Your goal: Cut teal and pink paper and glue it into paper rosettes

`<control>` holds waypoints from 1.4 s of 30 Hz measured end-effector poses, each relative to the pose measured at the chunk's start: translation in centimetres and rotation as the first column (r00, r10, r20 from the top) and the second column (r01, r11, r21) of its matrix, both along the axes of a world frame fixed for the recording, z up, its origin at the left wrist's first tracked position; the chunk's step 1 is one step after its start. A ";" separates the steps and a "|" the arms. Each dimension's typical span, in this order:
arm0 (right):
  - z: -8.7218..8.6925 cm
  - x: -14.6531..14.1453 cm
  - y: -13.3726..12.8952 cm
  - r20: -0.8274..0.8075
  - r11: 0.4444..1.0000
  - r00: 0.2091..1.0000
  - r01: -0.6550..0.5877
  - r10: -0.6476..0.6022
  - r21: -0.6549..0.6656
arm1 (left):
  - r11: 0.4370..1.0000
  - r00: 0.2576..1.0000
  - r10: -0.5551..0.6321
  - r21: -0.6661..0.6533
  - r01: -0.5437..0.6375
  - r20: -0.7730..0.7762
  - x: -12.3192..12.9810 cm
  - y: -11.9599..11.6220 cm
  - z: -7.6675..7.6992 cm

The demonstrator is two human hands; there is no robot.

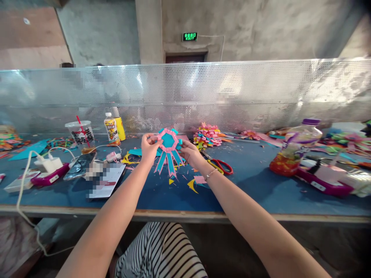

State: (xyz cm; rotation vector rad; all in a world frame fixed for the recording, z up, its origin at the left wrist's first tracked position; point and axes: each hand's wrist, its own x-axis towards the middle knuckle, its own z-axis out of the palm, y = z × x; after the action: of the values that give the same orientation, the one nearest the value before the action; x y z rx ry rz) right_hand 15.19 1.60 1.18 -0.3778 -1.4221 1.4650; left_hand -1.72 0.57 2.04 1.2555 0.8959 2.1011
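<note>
Between my hands, above the blue table [249,197], is a pink and blue paper rosette [168,142] with ribbon-like tails hanging down. My left hand [150,146] pinches its left edge between thumb and fingers. On the opposite side my right hand [189,152] grips the right edge, its fingers partly hidden from me. Scissors [224,166] with red and yellow handles lie just beyond my right wrist. Yellow paper scraps [193,186] and small pink bits are scattered beneath the rosette.
A heap of folded paper pieces [207,135] stands behind my right hand. Leftward are a phone [79,166], a plastic cup [79,135] and a drink bottle [111,129]. A large purple-capped bottle [298,148] stands at right. A perforated metal screen [174,92] runs along the back.
</note>
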 end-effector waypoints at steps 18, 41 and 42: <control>-0.2 -0.3 0.4 0.042 0.996 0.995 0.089 -0.089 0.016 | 0.999 0.998 -0.028 -0.044 0.026 -0.053 -0.1 1.0 -0.8; -0.2 -0.2 0.4 0.027 0.979 0.979 0.202 -0.202 -0.004 | 0.999 0.997 -0.037 -0.029 0.036 -0.063 -0.1 0.8 -0.7; -0.1 -0.2 0.3 0.013 0.982 0.982 0.187 -0.187 -0.010 | 0.999 0.997 -0.034 -0.032 0.032 -0.067 -0.1 0.9 -0.7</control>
State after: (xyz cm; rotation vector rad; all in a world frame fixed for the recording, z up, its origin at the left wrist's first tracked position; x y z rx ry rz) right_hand 15.01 1.94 1.04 -0.5137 -1.3499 1.3206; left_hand -1.80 1.45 1.33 1.3236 0.9267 2.0229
